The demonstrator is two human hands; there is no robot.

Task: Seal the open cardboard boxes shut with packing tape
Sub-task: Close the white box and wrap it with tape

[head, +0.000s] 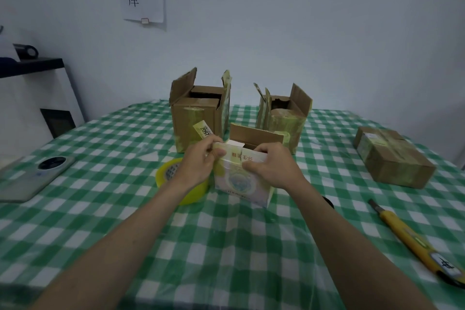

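Observation:
A small pale printed box (241, 184) stands on the checked table in front of me, its brown back flap (254, 134) upright. My left hand (201, 161) grips its top left corner and front flap. On the top right edge my right hand (271, 163) presses down, thumb on the front face. A yellow roll of packing tape (171, 178) lies flat just left of the box, partly under my left wrist. Two open brown boxes stand behind, one at the left (198, 113) and one at the right (284, 121), flaps up and old tape on their sides.
A taped, shut brown box (392, 156) lies at the right. A yellow utility knife (415, 241) rests near the right front edge. A phone (32, 176) lies at the left edge. A white cabinet (37, 98) stands beyond the table's left side.

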